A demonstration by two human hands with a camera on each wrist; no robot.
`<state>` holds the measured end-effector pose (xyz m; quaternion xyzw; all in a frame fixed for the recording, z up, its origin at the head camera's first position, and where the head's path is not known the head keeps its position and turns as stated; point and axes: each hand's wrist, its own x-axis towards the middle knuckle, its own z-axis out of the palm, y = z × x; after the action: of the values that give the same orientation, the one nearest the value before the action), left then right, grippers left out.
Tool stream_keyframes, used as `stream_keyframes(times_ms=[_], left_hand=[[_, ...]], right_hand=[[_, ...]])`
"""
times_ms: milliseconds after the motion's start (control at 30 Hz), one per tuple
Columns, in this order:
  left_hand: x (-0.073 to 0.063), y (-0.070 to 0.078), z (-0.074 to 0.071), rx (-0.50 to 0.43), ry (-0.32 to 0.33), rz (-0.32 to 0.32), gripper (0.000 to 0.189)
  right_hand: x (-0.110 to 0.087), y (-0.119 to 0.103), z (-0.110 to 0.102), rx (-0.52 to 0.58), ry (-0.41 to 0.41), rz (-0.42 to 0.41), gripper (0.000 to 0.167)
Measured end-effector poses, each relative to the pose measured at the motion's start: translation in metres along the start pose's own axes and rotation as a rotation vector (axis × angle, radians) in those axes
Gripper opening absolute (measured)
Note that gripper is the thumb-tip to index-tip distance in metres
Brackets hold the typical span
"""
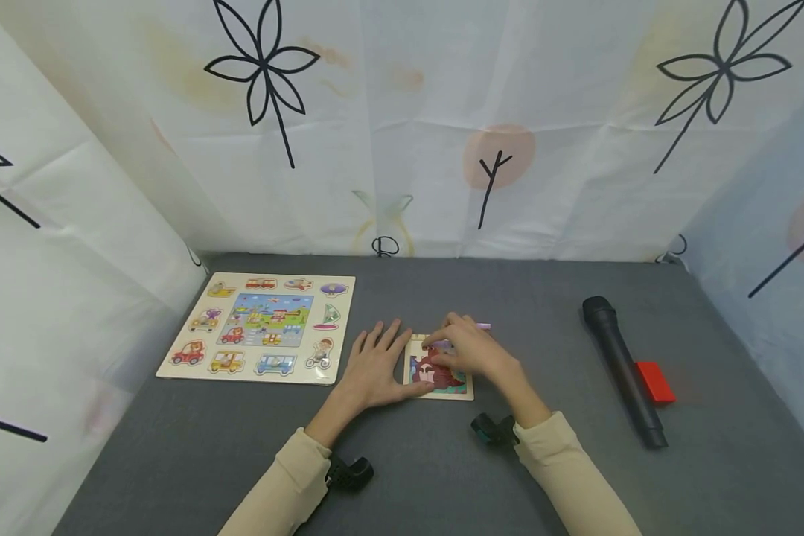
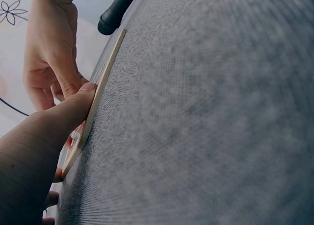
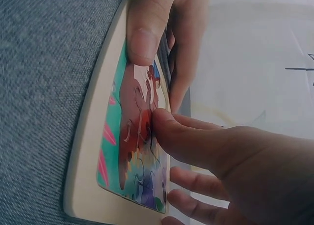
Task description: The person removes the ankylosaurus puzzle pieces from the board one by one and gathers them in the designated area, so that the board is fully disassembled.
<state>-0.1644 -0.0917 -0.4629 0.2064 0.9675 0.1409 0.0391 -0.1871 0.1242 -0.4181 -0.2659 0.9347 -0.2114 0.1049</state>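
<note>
A small jigsaw puzzle (image 1: 455, 387) in a pale wooden frame lies on the grey table, showing a reddish-brown figure on green. My left hand (image 1: 375, 380) spreads its fingers along its left side. In the left wrist view, the left thumb (image 2: 87, 90) rests on the frame's near edge. Over the puzzle's upper part is my right hand (image 1: 465, 346), fingers bent downward. Its thumb (image 3: 164, 122) touches the picture in the right wrist view, beside a bare wooden patch (image 3: 162, 95). The right index fingertip is hidden there, and I cannot tell whether a piece is pinched.
A large vehicle-picture puzzle board (image 1: 254, 372) lies to the left. On the right are a black microphone (image 1: 623, 372) and a red block (image 1: 656, 383) beside it. A lilac strip (image 1: 485, 326) shows just behind the right hand. White patterned cloth (image 1: 415, 89) walls the table's back and sides.
</note>
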Motion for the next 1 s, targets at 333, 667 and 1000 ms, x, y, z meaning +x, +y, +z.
stream_keyframes(times_ms=[333, 667, 1000], left_hand=[[0.0002, -0.0004, 0.0006, 0.002, 0.003, -0.001, 0.105], [0.0011, -0.0008, 0.0016, 0.001, 0.011, 0.002, 0.105], [0.0012, -0.0014, 0.0026, 0.006, 0.011, 0.002, 0.106]], right_hand=[[0.0016, -0.0015, 0.0021, 0.014, 0.000, 0.002, 0.027], [-0.0001, -0.0031, 0.0026, 0.022, 0.022, 0.013, 0.027], [0.0020, -0.0021, 0.0041, 0.028, 0.014, -0.025, 0.025]])
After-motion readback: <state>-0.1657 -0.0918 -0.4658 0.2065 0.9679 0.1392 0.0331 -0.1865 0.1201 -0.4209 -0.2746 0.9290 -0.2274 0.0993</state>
